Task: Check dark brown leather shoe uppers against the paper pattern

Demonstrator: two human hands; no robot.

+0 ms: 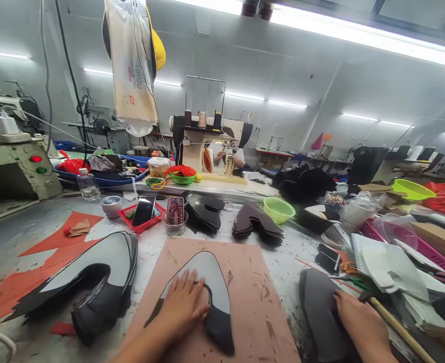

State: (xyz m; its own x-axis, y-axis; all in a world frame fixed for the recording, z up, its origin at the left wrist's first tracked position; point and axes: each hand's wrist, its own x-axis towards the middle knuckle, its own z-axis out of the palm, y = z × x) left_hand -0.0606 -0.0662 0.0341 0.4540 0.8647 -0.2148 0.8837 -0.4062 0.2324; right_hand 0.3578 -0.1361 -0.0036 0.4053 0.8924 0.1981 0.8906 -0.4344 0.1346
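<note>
Left hand [184, 303] flat, likely steadying shoe upper [218, 290] on pink board [255, 297]; right hand [360, 318] curled at grey shoe pieces [319, 305], grip unclear.

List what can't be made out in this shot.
All in the head view:
Two-tone shoe-upper piece: partly covered by left hand.
Right hand: exact grip on dark gray stack hidden by the hand itself.
Wooden handle: lower end cut off by bottom edge.
Co-worker: mostly hidden behind sewing machine.
Propped phone: screen details too small.

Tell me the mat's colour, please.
The mat is dull pink with brown marks, in the head view.
</note>
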